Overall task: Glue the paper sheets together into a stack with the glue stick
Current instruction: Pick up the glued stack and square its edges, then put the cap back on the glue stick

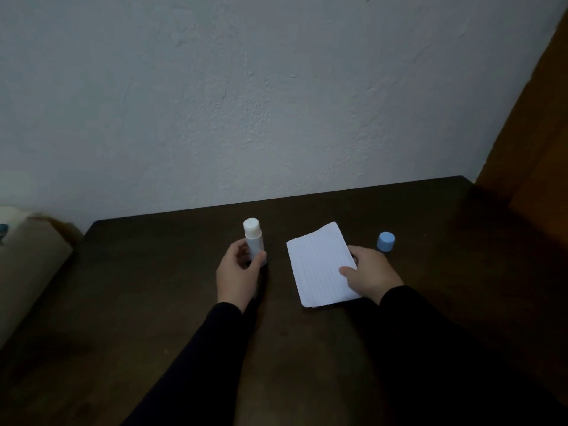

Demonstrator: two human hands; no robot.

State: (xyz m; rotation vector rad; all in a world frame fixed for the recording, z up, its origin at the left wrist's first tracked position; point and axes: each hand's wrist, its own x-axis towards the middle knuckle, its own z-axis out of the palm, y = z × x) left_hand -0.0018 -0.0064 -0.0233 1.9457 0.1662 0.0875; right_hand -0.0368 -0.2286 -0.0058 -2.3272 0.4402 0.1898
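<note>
A white glue stick (253, 238) stands upright on the dark wooden table (153, 302), uncapped, its white glue tip showing at the top. My left hand (238, 273) grips its lower body with fingers and thumb curled round it. To the right lies a small stack of white lined paper sheets (319, 267). My right hand (370, 276) holds the stack's right edge, thumb on top and fingers beneath. The glue stick's light blue cap (385, 241) stands on the table just right of the paper.
A pale textured wall (246, 103) runs along the table's far edge. At the left, a beige padded object (27, 265) sits beside the table. An orange-brown wooden surface (541, 133) rises at the right.
</note>
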